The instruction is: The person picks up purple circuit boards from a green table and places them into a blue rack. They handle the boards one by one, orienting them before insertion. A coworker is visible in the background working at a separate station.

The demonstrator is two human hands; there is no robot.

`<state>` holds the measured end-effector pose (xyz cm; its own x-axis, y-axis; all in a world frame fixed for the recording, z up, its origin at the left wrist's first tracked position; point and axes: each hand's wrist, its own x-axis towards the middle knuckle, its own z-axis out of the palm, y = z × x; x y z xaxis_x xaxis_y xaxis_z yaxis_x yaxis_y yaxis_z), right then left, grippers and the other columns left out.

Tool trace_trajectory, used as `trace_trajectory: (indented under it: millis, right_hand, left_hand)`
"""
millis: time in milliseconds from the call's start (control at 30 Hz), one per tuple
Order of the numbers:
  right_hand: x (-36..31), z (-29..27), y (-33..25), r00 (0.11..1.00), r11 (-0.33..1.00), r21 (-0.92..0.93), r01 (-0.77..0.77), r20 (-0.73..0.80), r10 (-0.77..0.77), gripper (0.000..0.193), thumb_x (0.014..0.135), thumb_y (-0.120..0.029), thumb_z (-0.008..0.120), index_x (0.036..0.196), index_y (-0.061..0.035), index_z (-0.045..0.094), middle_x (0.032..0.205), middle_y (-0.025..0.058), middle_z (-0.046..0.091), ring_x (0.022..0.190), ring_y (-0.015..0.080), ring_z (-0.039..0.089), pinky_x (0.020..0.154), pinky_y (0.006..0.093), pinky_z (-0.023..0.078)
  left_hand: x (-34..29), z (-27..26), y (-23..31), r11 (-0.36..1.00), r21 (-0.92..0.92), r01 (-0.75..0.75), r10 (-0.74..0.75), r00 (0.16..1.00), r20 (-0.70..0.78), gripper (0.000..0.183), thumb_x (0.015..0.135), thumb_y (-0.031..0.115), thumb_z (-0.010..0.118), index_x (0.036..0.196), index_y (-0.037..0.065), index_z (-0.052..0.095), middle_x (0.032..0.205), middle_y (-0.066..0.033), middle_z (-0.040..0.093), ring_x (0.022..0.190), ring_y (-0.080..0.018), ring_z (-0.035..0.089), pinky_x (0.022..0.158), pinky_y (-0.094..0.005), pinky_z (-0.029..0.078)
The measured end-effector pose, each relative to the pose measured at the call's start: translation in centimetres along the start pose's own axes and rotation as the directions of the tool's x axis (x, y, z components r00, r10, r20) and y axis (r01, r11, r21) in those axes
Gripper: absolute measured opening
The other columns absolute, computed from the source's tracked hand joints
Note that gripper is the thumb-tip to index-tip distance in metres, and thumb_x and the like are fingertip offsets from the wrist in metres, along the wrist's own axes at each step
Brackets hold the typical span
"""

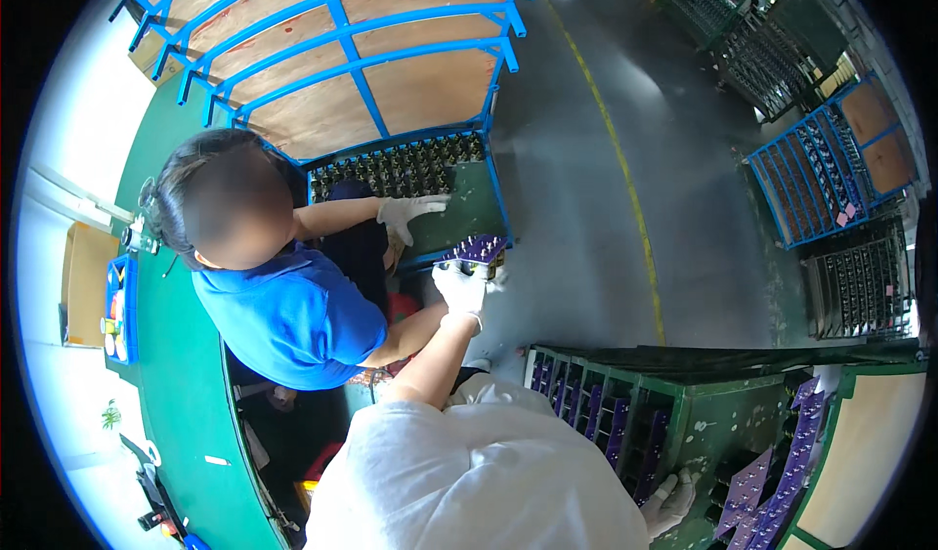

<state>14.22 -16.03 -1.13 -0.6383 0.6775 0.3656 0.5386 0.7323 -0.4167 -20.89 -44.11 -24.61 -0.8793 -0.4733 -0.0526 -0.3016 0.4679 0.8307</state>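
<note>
My left hand (pixel 463 290), in a white glove, reaches forward and is closed on the edge of a purple panel (pixel 476 249) with small metal parts standing on it. Beside the panel is a co-worker in a blue shirt (pixel 283 316), whose white-gloved hand (pixel 411 216) lies over a green board. A bit of white glove shows under the panel's right side; whose it is I cannot tell. Low on the right, my right hand (pixel 669 503), also gloved, rests with fingers apart on a green rack (pixel 718 423). Purple panels (pixel 616 429) stand in the rack's slots.
More purple panels (pixel 796 452) lean right of the rack. Ahead, a blue-framed cart (pixel 362 62) with wooden boards stands by rows of dark metal parts (pixel 396 169). A long green table (pixel 176 384) runs along the left. Loaded racks (pixel 831 174) line the far right, past a yellow floor line (pixel 616 149).
</note>
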Motion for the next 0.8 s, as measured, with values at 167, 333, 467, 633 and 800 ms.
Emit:
trace_trajectory:
  millis: [167, 333, 467, 633, 800]
  right_hand:
    - [0.1, 0.2, -0.7, 0.999, 1.000, 0.006, -0.021, -0.028, 0.021, 0.022, 0.090, -0.006, 0.057, 0.108, 0.0073, 0.061, 0.107, 0.0222, 0.063, 0.102, 0.0368, 0.059, 0.090, 0.0440, 0.047]
    - [0.4, 0.1, -0.2, 0.999, 0.997, -0.052, 0.051, 0.006, -0.051, 0.024, 0.091, -0.008, 0.058, 0.108, 0.0079, 0.061, 0.108, 0.0234, 0.062, 0.102, 0.0373, 0.059, 0.090, 0.0445, 0.047]
    - [0.2, 0.0, -0.3, 0.999, 0.998, -0.051, 0.039, 0.016, -0.038, 0.025, 0.091, -0.010, 0.057, 0.108, 0.0083, 0.061, 0.107, 0.0233, 0.062, 0.102, 0.0381, 0.058, 0.090, 0.0450, 0.047]
    - [0.4, 0.3, 1.7, 0.993, 0.991, -0.061, 0.117, 0.016, -0.116, 0.024, 0.092, -0.009, 0.057, 0.108, 0.0081, 0.062, 0.108, 0.0226, 0.063, 0.104, 0.0373, 0.058, 0.092, 0.0450, 0.046]
    - [0.5, -0.2, 1.3, 0.991, 0.990, -0.052, 0.130, 0.042, -0.128, 0.024, 0.092, -0.009, 0.057, 0.109, 0.0075, 0.062, 0.108, 0.0226, 0.063, 0.102, 0.0385, 0.058, 0.091, 0.0463, 0.046]
  left_hand:
    - [0.5, -1.0, 2.0, 0.997, -0.035, 0.075, -0.078, 0.992, -0.103, 0.053, 0.076, 0.045, 0.072, 0.103, -0.001, 0.065, 0.120, -0.0266, 0.050, 0.112, -0.0387, 0.045, 0.101, -0.0440, 0.034]
    - [2.1, -0.4, 0.9, 0.990, -0.133, 0.053, -0.078, 0.979, -0.190, 0.045, 0.076, 0.034, 0.075, 0.102, -0.001, 0.065, 0.122, -0.0268, 0.050, 0.111, -0.0381, 0.049, 0.095, -0.0443, 0.039]
    - [3.6, -1.1, 1.5, 0.996, 0.001, 0.092, -0.087, 0.944, -0.319, 0.046, 0.076, 0.042, 0.073, 0.096, 0.001, 0.068, 0.105, -0.0234, 0.062, 0.101, -0.0384, 0.057, 0.089, -0.0456, 0.046]
    - [6.3, -0.3, -0.5, 0.945, 0.119, 0.305, -0.235, 0.884, -0.405, 0.060, 0.075, 0.049, 0.074, 0.115, 0.004, 0.064, 0.116, -0.0274, 0.055, 0.108, -0.0415, 0.054, 0.092, -0.0473, 0.045]
    - [7.5, -0.4, 0.1, 0.963, 0.137, 0.230, -0.185, 0.941, -0.283, 0.051, 0.077, 0.034, 0.074, 0.117, 0.004, 0.063, 0.126, -0.0258, 0.049, 0.112, -0.0391, 0.052, 0.097, -0.0441, 0.043]
